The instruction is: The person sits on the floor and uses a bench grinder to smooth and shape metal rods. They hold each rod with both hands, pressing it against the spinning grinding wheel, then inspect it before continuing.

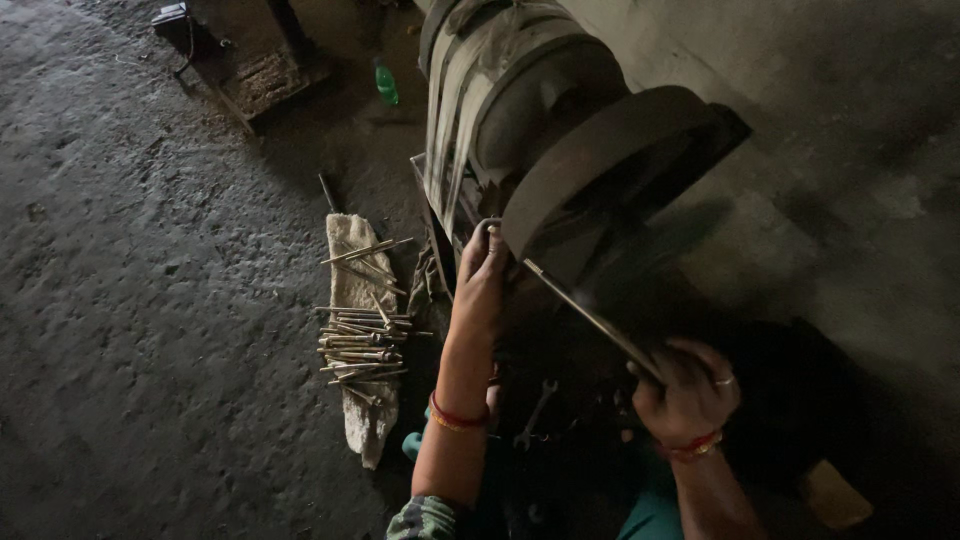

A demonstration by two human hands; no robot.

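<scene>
Your left hand [480, 275] and right hand [685, 390] each clamp an end of a bent metal rod [590, 315], pressed against the grinding wheel [590, 170]. A pile of rods [362, 340] waits on the cloth [362, 400] on the floor.

Left of the fingers, a heap of metal rods [358, 340] lies on a pale cloth [362, 400] on the concrete floor [150, 300]. Far above them stands 1 green bottle [386, 84]; below them lies 1 wrench [535, 413].
</scene>
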